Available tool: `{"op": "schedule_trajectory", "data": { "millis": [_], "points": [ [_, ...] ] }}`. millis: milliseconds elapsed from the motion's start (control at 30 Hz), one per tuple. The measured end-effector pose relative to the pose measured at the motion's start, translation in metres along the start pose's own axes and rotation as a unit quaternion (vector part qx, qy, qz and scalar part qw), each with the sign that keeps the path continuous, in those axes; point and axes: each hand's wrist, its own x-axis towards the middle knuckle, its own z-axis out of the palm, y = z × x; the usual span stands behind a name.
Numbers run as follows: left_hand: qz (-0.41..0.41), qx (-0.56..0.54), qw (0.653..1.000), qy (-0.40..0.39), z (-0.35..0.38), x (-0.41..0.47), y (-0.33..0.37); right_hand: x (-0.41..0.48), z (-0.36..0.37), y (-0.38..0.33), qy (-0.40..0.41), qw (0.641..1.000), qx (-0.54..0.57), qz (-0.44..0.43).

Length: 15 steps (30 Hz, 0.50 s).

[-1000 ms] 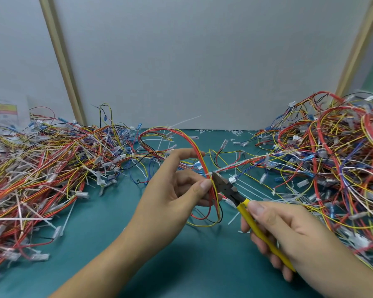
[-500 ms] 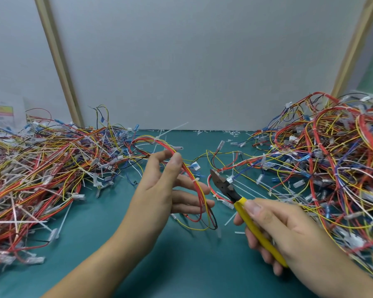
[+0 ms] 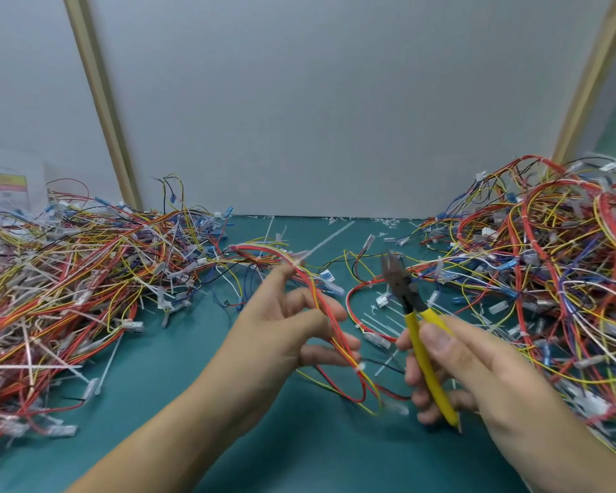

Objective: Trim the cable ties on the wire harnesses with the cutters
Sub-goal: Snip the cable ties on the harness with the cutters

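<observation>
harness (image 3: 308, 279): where is it, and how is it held?

reply: above the counter (image 3: 192, 386), mid-frame, between the left pile (image 3: 68, 279) and the right pile (image 3: 548, 279). it runs through the left hand (image 3: 274, 332). the fingers (image 3: 278, 284) are loosely curled and a little spread, with the wires threaded between them. the right hand (image 3: 477, 368) is wrapped round the yellow handles of the cutters (image 3: 415, 325), nose up, near the harness but apart from it. blur hides how the jaws stand.

query: handling?

reply: judged light and limp. thin wires sag and spring back, so take hold of the bundle close beside the tie (image 3: 326, 240), not at a connector. the tie's tail looks like thin, stiff plastic: it should snip easily, and the offcut may fly. keep the blades off the insulation.

query: markings?

reply: none legible on the cutters. a sheet (image 3: 0, 186) at far left has a coloured header. its text is too small to read.
</observation>
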Motion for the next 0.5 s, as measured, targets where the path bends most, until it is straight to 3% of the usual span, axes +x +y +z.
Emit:
{"op": "schedule_trajectory", "data": {
  "millis": [133, 267, 500],
  "points": [
    [-0.039, 0.041, 0.991, -0.122, 0.004, -0.007, -0.001, 0.001, -0.006, -0.001, 0.043, 0.996, 0.010, -0.072],
    [-0.053, 0.136, 0.957, -0.249, 0.010, -0.014, -0.002, 0.002, -0.009, -0.001, 0.070, 0.991, 0.050, -0.102],
    [-0.064, 0.171, 0.936, -0.303, 0.016, -0.018, 0.000, 0.005, -0.006, 0.005, 0.138, 0.980, 0.101, -0.101]
  ]
}}
